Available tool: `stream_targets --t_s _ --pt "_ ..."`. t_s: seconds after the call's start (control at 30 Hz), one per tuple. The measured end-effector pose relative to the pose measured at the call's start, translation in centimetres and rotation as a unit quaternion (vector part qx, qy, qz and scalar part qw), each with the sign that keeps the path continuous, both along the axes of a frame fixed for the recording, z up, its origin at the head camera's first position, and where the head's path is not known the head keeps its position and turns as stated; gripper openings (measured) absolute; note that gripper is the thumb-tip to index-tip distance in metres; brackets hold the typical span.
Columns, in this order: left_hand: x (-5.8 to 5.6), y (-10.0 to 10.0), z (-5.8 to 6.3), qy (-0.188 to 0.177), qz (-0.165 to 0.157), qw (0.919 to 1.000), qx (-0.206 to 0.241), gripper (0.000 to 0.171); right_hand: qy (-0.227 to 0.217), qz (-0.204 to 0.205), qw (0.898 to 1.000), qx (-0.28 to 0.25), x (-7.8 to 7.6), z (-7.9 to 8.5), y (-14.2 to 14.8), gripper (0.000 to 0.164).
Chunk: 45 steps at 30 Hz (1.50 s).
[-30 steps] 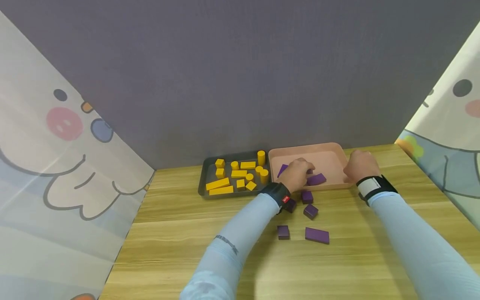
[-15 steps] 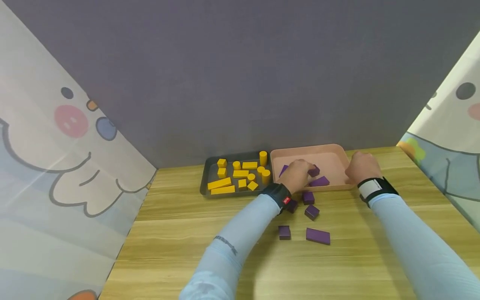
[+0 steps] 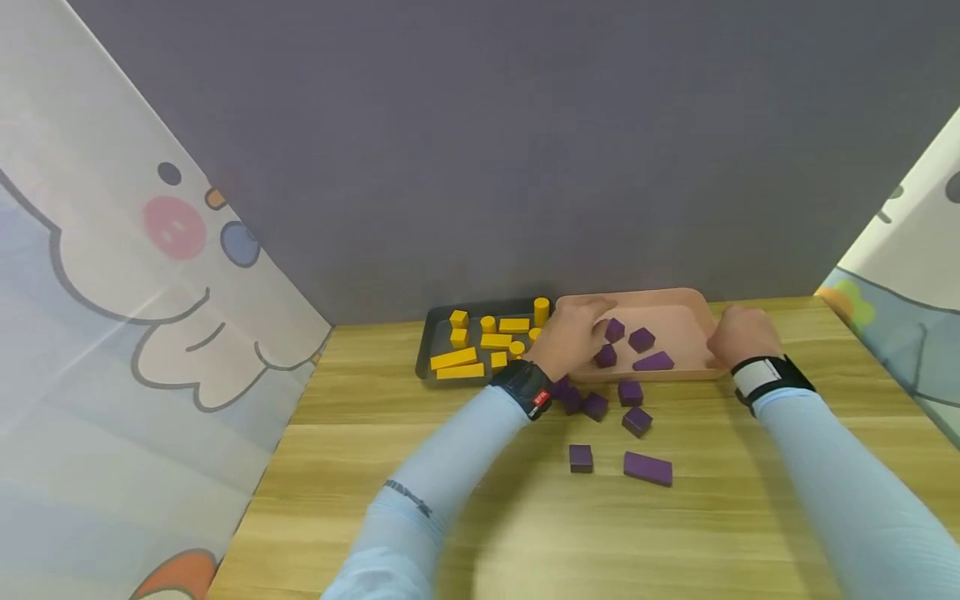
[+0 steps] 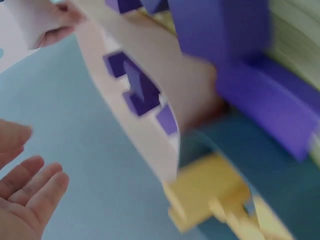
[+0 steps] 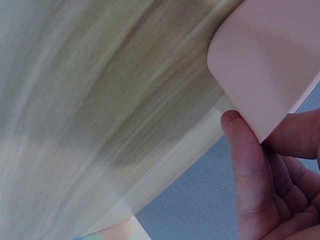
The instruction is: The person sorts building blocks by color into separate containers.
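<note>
In the head view my left hand (image 3: 572, 333) hovers over the left end of a pink tray (image 3: 678, 300). The left wrist view shows those fingers (image 4: 47, 197) spread a little, holding nothing. Purple cubes (image 3: 641, 339) and a flat purple wedge-like block (image 3: 653, 362) lie inside the tray. My right hand (image 3: 746, 335) is at the tray's right side. The right wrist view has its thumb and finger (image 5: 245, 155) pinching the pink tray wall (image 5: 265, 75). Several purple cubes (image 3: 637, 422) and a purple oblong block (image 3: 648, 468) lie on the table before the tray.
Left of the pink tray stands a dark grey tray (image 3: 423, 354) with several yellow blocks (image 3: 453, 358) and cylinders (image 3: 542, 312). A grey wall (image 3: 480, 167) rises close behind both trays. The wooden table (image 3: 390, 467) stretches in front.
My left hand has let go of a purple cube in the pink tray and moved slightly left, its fingers parting. The right hand keeps its grip on the tray. The head view has shifted slightly.
</note>
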<state>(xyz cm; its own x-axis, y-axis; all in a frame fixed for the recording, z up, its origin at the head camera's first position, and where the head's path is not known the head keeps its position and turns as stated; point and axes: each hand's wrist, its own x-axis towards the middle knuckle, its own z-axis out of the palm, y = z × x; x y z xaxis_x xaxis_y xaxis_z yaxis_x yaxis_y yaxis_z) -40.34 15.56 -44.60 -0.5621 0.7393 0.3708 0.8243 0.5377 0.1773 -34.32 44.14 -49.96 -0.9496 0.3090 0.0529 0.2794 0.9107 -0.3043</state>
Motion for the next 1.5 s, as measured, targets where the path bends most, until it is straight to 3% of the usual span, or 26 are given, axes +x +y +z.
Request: stream_targets --t_s 0.13,0.3,0.5,0.67,0.9,1.2,1.5 --pt "0.3 -2.7 0.6 -0.016 -0.008 0.9995 0.025 0.047 0.001 0.005 1.0 0.009 0.4 0.3 0.7 0.028" --pt "1.3 -5.7 0.1 -0.013 -0.009 0.9998 0.008 0.059 0.0 0.008 1.0 0.011 0.6 0.5 1.6 0.028" --pt "2.9 -7.8 -2.6 -0.001 -0.025 0.9953 -0.094 0.073 -0.001 0.006 1.0 0.007 1.0 0.0 2.5 0.025" --pt "4.1 -9.4 -5.1 -0.023 -0.05 0.9856 -0.16 0.073 0.0 0.005 1.0 0.007 1.1 -0.5 2.6 0.026" --pt "4.6 -10.5 -7.5 -0.046 -0.052 0.9703 -0.232 0.075 -0.003 0.003 1.0 0.003 1.0 -0.5 1.9 0.026" --pt "5.0 -11.2 -7.7 -0.074 -0.01 0.9519 -0.297 0.075 0.002 0.004 1.0 -0.007 0.7 0.1 0.5 0.025" --pt "5.6 -11.4 -7.5 -0.042 0.025 0.9406 -0.336 0.077 0.004 0.006 1.0 -0.006 0.4 0.5 -0.1 0.027"
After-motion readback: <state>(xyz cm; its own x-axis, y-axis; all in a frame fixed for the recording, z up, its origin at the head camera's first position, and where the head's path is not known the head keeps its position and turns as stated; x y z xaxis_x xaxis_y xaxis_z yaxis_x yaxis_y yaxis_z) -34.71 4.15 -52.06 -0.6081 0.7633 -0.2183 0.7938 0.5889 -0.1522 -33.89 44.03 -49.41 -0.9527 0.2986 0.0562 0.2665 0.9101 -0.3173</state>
